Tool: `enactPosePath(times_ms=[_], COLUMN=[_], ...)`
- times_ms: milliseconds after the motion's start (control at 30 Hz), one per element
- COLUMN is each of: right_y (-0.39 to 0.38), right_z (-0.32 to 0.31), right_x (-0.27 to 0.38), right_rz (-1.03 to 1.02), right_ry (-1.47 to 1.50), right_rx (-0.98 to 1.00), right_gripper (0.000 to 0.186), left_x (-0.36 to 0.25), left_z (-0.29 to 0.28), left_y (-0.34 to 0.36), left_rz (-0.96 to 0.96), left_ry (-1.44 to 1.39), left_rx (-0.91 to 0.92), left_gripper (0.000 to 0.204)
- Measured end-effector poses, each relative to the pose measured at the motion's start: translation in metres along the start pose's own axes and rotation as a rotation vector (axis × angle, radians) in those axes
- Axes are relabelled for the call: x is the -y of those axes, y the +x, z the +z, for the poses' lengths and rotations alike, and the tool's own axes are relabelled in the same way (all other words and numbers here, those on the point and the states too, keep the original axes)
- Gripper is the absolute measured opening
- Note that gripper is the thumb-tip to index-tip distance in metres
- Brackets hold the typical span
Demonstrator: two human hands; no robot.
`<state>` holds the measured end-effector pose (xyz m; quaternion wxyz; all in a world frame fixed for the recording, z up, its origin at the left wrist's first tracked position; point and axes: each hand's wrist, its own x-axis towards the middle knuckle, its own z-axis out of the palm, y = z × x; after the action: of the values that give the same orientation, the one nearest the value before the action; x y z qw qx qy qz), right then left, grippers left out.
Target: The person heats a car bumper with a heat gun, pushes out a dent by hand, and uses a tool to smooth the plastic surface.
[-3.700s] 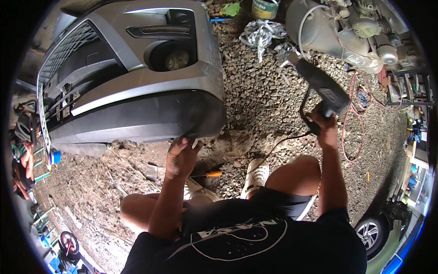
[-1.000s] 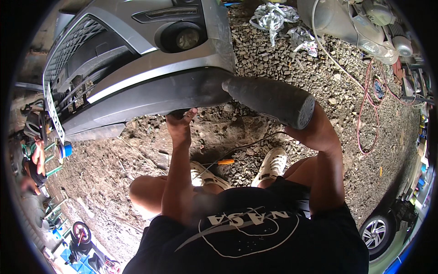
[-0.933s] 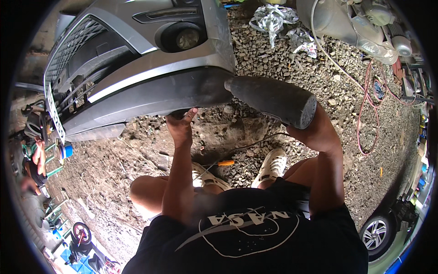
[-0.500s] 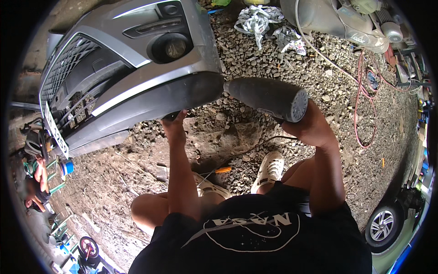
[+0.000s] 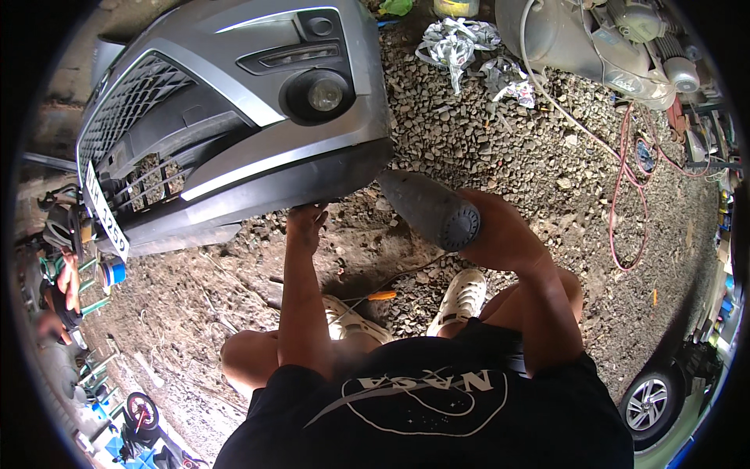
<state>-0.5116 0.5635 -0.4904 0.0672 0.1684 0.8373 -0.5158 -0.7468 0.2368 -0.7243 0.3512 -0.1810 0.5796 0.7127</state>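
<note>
A grey and black car bumper (image 5: 269, 172), with a round fog lamp and mesh grille, stands tilted in front of me, towards the left. My left hand (image 5: 305, 223) is at its lower black edge, fingers curled there and partly hidden beneath it. In my right hand (image 5: 500, 234) is a dark grey heat gun (image 5: 430, 207) with a round vented back end. Its narrow front points up and left, close to the bumper's lower right corner. The grip is mostly hidden behind its body and my fingers.
An orange-handled tool (image 5: 381, 295) lies on the gravel by my shoes. Crumpled newspaper (image 5: 457, 47) and a grey compressor tank (image 5: 582, 55) are at the back, with a red hose (image 5: 617, 227) on the right. A person (image 5: 66, 289) sits far left; a car wheel (image 5: 648, 402) stands at lower right.
The heat gun has swung down and nearer to me, its nozzle now lower beside the bumper's corner. My left hand's fingers have shifted under the edge. The view has moved slightly.
</note>
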Motion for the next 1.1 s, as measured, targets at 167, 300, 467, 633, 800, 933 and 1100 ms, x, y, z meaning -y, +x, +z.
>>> enactPosePath(times_ms=[167, 300, 467, 633, 800, 933, 1100], right_y=[0.004, 0.004, 0.010, -0.001, -0.007, -0.010, -0.006], right_z=[0.005, -0.011, -0.013, 0.009, 0.018, 0.012, 0.016], right_x=[-0.002, 0.006, 0.013, 0.015, 0.029, 0.028, 0.019], right_rz=[-0.131, 0.025, 0.083, -0.125, -0.098, -0.153, -0.159], right_ry=[-0.086, -0.115, -0.119, -0.253, -0.259, -0.207, -0.228], right_rx=[-0.011, 0.026, 0.099, 0.084, 0.074, 0.061, 0.123], right_gripper=[0.057, 0.051, 0.049, 0.047, 0.038, 0.039, 0.042], left_x=[-0.006, -0.033, -0.085, -0.113, -0.096, -0.095, -0.094], left_z=[-0.003, 0.055, 0.080, 0.062, 0.056, 0.058, 0.065], left_y=[-0.006, -0.056, -0.103, -0.086, -0.065, -0.064, -0.066], left_rz=[-0.035, 0.150, 1.003, 0.846, 0.992, 0.981, 0.969], left_ry=[0.839, 1.618, 1.810, 2.012, 1.944, 1.972, 1.980], left_rx=[-0.085, -0.032, -0.185, -0.266, -0.390, -0.377, -0.378], left_gripper=[0.046, 0.072, 0.121, 0.139, 0.142, 0.143, 0.143])
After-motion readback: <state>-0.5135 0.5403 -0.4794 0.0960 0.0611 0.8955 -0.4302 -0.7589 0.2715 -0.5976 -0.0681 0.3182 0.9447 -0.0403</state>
